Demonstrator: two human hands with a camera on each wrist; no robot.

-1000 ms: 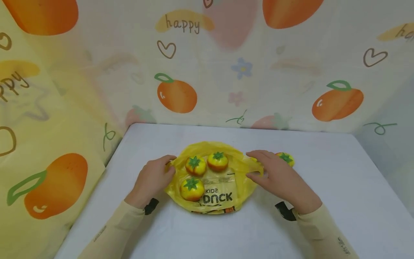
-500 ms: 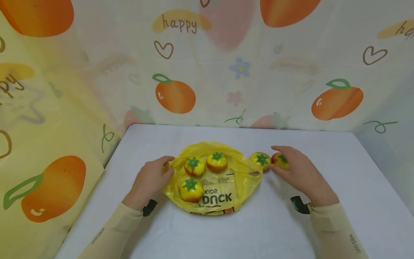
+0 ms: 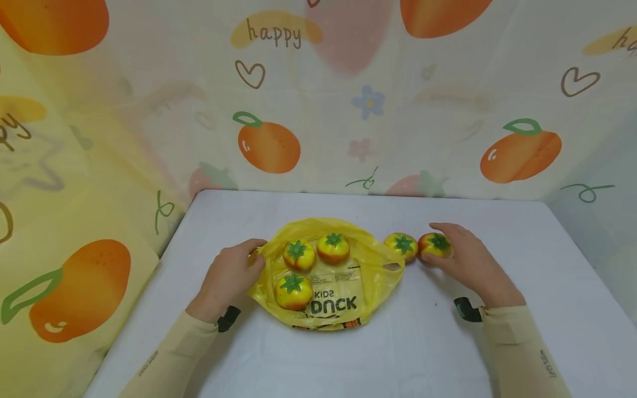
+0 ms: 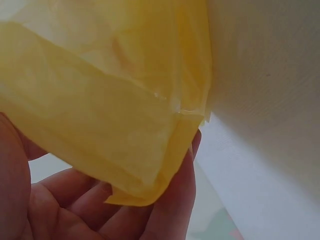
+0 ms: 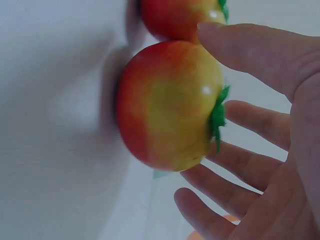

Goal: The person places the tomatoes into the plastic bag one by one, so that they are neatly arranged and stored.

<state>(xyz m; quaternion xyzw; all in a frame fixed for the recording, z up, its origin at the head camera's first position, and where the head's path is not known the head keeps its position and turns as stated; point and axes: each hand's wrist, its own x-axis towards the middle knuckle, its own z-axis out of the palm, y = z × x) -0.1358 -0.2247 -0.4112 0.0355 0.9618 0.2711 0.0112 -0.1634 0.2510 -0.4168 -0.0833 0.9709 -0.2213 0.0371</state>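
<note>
A yellow plastic bag (image 3: 378, 249) lies spread on the table with its mouth up. Three yellow-red toy tomatoes with green star-shaped leaves, one of them the front tomato (image 3: 293, 292), sit in it. At the bag's left edge, my left hand (image 3: 228, 279) holds the rim; the left wrist view has the fingers (image 4: 172, 200) behind the yellow film. My right hand (image 3: 473, 262) is around the rightmost tomato (image 3: 432, 244), fingers spread and fairly straight. In the right wrist view that tomato (image 5: 167, 107) stands between thumb and fingers; a firm grip is not visible.
Another toy tomato (image 3: 401, 245) stands between the bag's right handle and the rightmost tomato, close to both. The white-covered table (image 3: 318, 365) ends at the back against a fruit-printed curtain (image 3: 318, 110), which also hangs on the left.
My right hand has let go of the bag's right handle and moved right to the rightmost tomato, uncovering the two tomatoes outside the bag. My left hand stays at the bag's edge.
</note>
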